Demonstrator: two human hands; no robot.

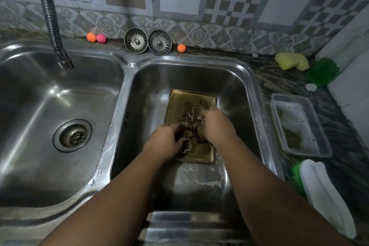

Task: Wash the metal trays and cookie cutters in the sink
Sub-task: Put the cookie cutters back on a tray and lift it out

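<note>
Two bare hands work in the right basin of a steel sink point(229, 80), where a brass-coloured metal tray point(179, 100) lies flat. The right hand point(217, 126) pinches the cookie cutters point(189, 122) from 3 o'clock, and the left hand point(166, 142) curls its fingers point(178, 126) on them from 8 o'clock. The cutters look light, stiff and wet-slippery with thin edges, so they are best gripped across their side walls.

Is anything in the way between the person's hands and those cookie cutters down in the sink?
Nothing visible does. The left hand and the right hand both grip the cookie cutters, just above the metal tray lying in the right basin. The tap hangs over the other basin, well aside.
</note>
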